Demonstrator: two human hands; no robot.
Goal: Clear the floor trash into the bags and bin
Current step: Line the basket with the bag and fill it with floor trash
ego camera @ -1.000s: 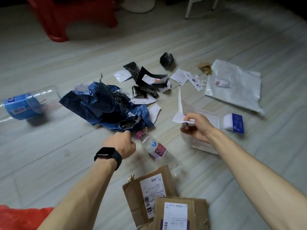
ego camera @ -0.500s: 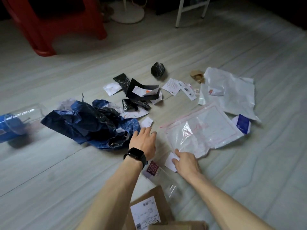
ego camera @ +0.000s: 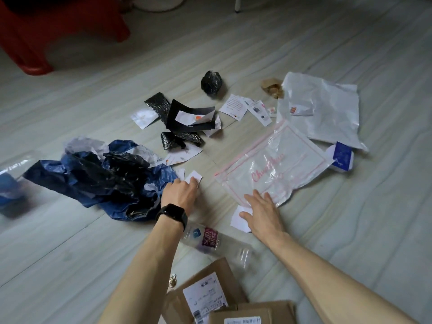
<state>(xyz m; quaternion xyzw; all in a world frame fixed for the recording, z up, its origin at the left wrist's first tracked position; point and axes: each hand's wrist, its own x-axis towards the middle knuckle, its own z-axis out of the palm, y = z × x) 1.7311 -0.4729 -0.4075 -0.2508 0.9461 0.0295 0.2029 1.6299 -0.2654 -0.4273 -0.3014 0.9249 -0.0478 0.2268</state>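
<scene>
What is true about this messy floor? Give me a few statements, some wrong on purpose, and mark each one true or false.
1. The soda bottle stands upright. False: it lies on its side.
2. The right hand is spread flat at the near edge of the clear zip bag. True.
3. The left hand has a dark watch on its wrist. True.
4. The crumpled black ball sits inside the clear zip bag. False: it lies well apart from that bag.
</scene>
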